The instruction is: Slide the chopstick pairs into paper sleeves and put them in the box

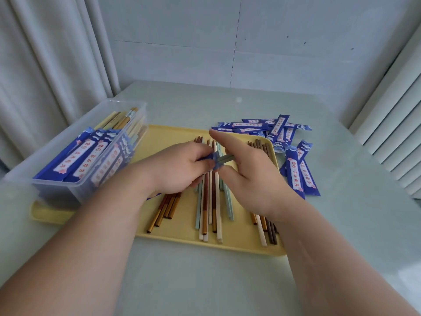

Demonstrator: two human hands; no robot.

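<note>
At the left, a clear plastic box (pixel 57 190), set over the end of a flat yellow plastic tray (pixel 182 241), is packed with chopsticks already wrapped in blue sleeves. Above the middle of the tray, a blue printed paper sleeve (pixel 210 157) is pinched near its mouth by the curled fingers of the left hand (pixel 180 167), most of its length being hidden under that hand. A grey-green chopstick pair (pixel 226 158) is gripped between thumb and fingers of the right hand (pixel 248 172), its tips at or just inside the sleeve mouth. Loose brown, white and pale blue chopsticks (pixel 211 201) are spread on the tray below, and spare blue sleeves (pixel 280 131) are heaped on the pale desk (pixel 205 281) to the right. The paper mouth could be crumpled or torn if the pair is pushed in at an angle, and one stick could slip outside the sleeve if the tips are splayed.
</note>
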